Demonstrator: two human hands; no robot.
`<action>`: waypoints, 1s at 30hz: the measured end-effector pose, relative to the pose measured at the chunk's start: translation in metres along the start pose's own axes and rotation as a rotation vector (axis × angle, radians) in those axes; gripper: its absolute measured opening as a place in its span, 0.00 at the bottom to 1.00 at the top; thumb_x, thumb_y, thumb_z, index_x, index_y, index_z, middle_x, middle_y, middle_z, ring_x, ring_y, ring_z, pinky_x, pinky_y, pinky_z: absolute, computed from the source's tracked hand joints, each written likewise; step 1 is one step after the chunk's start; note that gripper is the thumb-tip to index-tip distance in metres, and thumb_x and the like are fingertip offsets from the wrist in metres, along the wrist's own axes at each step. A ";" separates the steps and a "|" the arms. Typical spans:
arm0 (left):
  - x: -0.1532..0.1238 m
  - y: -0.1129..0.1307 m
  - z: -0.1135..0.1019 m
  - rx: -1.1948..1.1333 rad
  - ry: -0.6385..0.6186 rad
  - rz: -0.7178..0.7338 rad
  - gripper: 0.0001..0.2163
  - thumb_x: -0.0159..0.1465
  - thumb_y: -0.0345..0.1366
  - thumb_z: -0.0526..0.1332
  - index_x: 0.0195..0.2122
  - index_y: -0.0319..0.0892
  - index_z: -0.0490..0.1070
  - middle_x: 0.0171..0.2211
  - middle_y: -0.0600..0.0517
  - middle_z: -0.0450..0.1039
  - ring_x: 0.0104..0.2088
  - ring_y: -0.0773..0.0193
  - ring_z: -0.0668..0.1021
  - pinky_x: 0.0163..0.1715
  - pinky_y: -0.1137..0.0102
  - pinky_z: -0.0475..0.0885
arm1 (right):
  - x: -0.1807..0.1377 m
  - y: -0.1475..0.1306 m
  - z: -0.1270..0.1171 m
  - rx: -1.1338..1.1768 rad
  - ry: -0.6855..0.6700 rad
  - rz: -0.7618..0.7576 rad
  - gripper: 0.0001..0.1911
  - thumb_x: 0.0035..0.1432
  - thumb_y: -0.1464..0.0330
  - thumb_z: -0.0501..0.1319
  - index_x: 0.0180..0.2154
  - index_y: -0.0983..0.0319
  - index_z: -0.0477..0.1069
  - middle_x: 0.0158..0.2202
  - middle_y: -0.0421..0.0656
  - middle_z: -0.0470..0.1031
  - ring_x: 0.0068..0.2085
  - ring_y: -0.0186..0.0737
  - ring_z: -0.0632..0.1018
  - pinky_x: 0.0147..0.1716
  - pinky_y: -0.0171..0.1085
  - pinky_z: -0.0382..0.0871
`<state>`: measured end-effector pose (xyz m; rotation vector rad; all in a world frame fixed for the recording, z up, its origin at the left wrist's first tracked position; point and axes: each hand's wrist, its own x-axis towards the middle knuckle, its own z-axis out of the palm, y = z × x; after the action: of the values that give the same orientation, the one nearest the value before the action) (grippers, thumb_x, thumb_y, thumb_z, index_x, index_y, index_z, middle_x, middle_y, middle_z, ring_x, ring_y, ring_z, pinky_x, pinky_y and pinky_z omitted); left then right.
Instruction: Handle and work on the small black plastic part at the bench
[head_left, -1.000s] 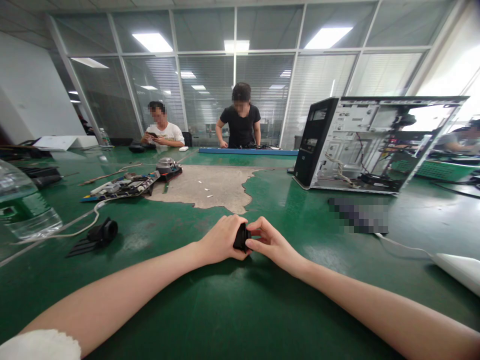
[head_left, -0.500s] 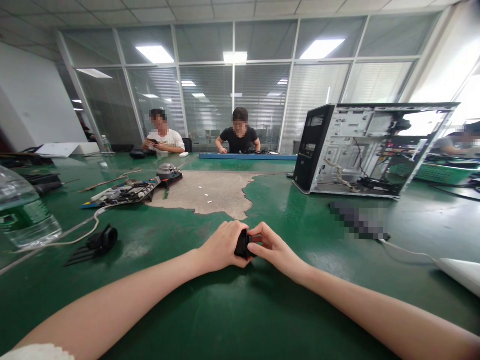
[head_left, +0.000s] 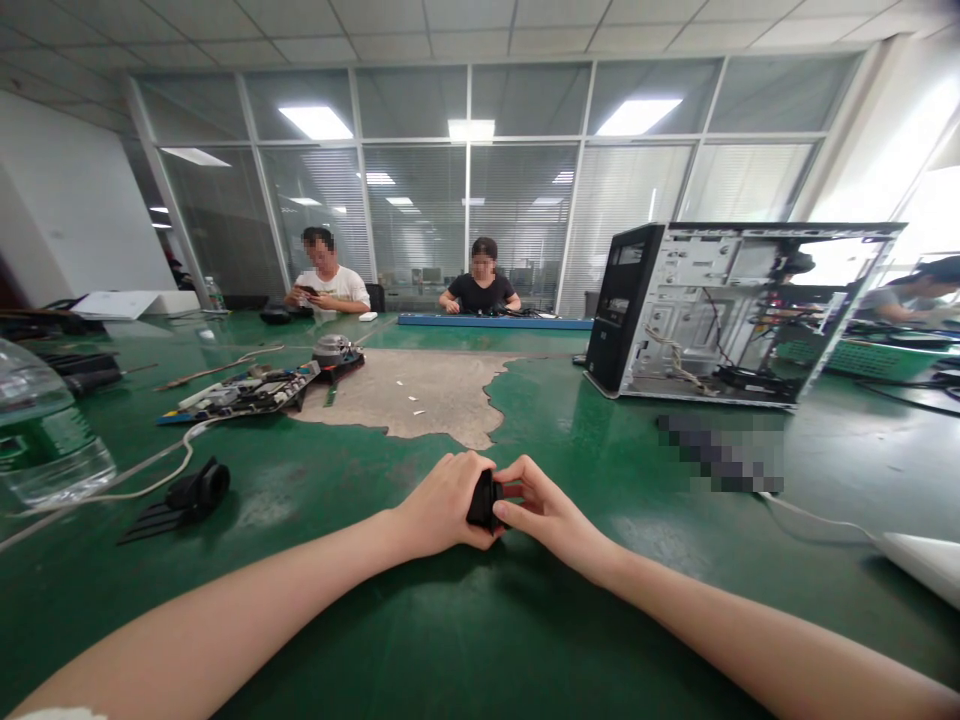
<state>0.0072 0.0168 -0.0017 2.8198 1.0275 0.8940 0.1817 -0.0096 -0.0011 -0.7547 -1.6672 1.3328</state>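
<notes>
Just above the green table [head_left: 315,610], near its middle, my left hand [head_left: 444,505] is wrapped round a small black block-like part [head_left: 481,500]. From the other side my right hand [head_left: 541,512] pinches the right edge of that same part between thumb and fingers. The palm side of my left hand hides much of the part, so its exact kind cannot be made out. To the left on the table lies a black plastic piece [head_left: 199,490] with a round end and thin prongs.
A circuit board [head_left: 247,392] and a round fan-like cooler [head_left: 337,352] lie left of a bare patch [head_left: 420,395]. An open computer case [head_left: 626,310] stands right. A water bottle [head_left: 52,440] is at far left. Two people sit opposite; another is at far right.
The view has tilted slightly up, so everything sits a little lower in the picture. Both hands keep their grip on the black part, with hardly any shift.
</notes>
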 end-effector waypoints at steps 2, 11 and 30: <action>0.000 0.000 0.000 -0.002 -0.001 0.002 0.24 0.46 0.39 0.64 0.42 0.40 0.58 0.37 0.48 0.66 0.36 0.56 0.71 0.36 0.63 0.64 | 0.001 -0.001 0.001 -0.022 0.020 0.003 0.15 0.50 0.60 0.62 0.34 0.59 0.58 0.32 0.38 0.67 0.34 0.35 0.72 0.31 0.36 0.69; 0.000 0.001 -0.003 0.016 -0.031 -0.017 0.25 0.45 0.39 0.64 0.43 0.40 0.58 0.37 0.48 0.66 0.36 0.56 0.71 0.36 0.63 0.64 | 0.000 -0.001 0.000 -0.049 -0.004 0.004 0.17 0.47 0.63 0.64 0.35 0.59 0.58 0.37 0.40 0.66 0.39 0.37 0.72 0.35 0.36 0.69; 0.000 0.000 -0.001 0.030 -0.006 -0.014 0.25 0.46 0.40 0.63 0.43 0.40 0.57 0.37 0.48 0.66 0.36 0.56 0.70 0.35 0.64 0.64 | 0.000 -0.004 0.000 -0.029 0.018 0.031 0.16 0.49 0.61 0.62 0.34 0.60 0.58 0.33 0.39 0.68 0.33 0.35 0.73 0.34 0.37 0.68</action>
<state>0.0074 0.0167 -0.0009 2.8338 1.0679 0.8760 0.1816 -0.0108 0.0023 -0.8100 -1.6695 1.3219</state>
